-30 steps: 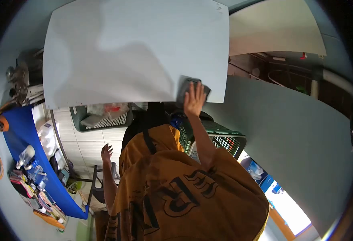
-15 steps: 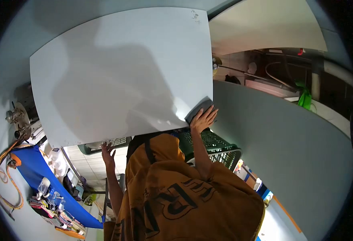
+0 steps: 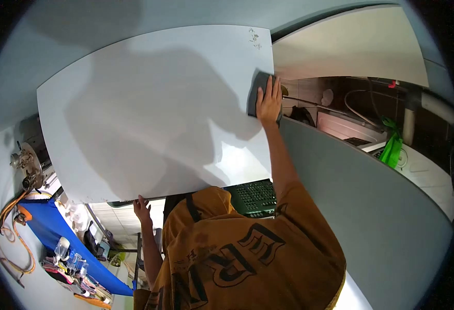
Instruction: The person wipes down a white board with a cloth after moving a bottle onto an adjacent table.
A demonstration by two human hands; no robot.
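A large white board (image 3: 160, 119) with a few scuff marks near its upper right corner fills the middle of the view. My right hand (image 3: 270, 103) lies over a dark grey cloth (image 3: 257, 93), pressing it flat against the board's right edge. Some of the cloth is hidden under my palm. At the board's near edge, left of centre, my left hand (image 3: 142, 210) has its fingers apart and holds nothing; its fingertips are at or just under the edge.
A green perforated basket (image 3: 254, 197) is below the board. On the left are a blue surface (image 3: 87, 253) with small items, orange cables (image 3: 10, 227) and a metal machine part (image 3: 29, 165). A grey panel (image 3: 361, 206) and a green bag (image 3: 392, 147) are at right.
My right hand and the cloth have moved from the board's lower right corner up along its right edge. My left hand has stayed by the near edge. The view has shifted.
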